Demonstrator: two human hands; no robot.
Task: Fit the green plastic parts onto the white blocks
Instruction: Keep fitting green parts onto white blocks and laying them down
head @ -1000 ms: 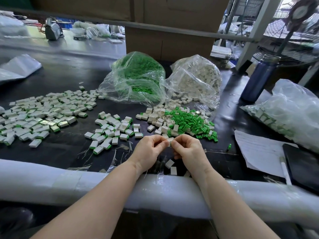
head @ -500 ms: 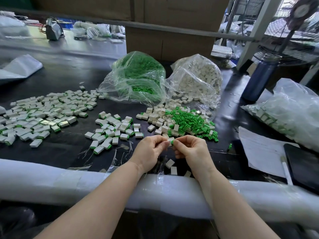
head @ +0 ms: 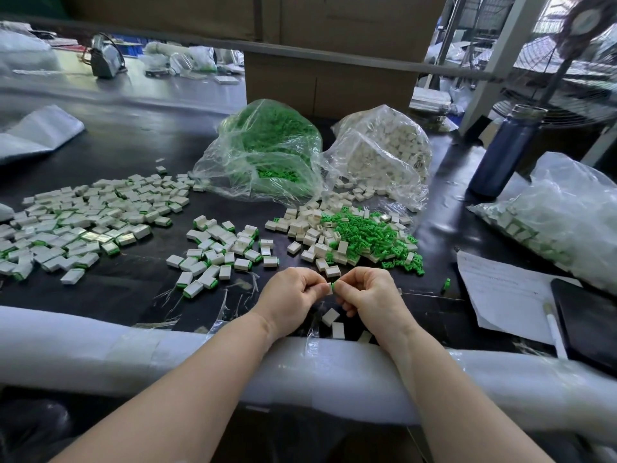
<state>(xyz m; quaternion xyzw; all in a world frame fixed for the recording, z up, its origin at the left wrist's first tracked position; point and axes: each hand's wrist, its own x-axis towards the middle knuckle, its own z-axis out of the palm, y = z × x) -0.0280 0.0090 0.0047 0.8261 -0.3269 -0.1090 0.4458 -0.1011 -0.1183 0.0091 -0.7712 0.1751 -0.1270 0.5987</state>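
Note:
My left hand and my right hand meet near the table's front edge, pinching one small white block with a green part between their fingertips. Loose green parts lie heaped just beyond, mixed with loose white blocks. Fitted white-and-green blocks form a small pile to the left and a large spread at far left. Three white blocks lie under my hands by the padded edge.
A clear bag of green parts and a clear bag of white blocks stand behind the heaps. A blue bottle, a bag of finished blocks, paper, a pen and a dark tablet sit right. White foam padding lines the front edge.
The hands stay together at the same spot. A green part now shows on the block pinched between the fingertips.

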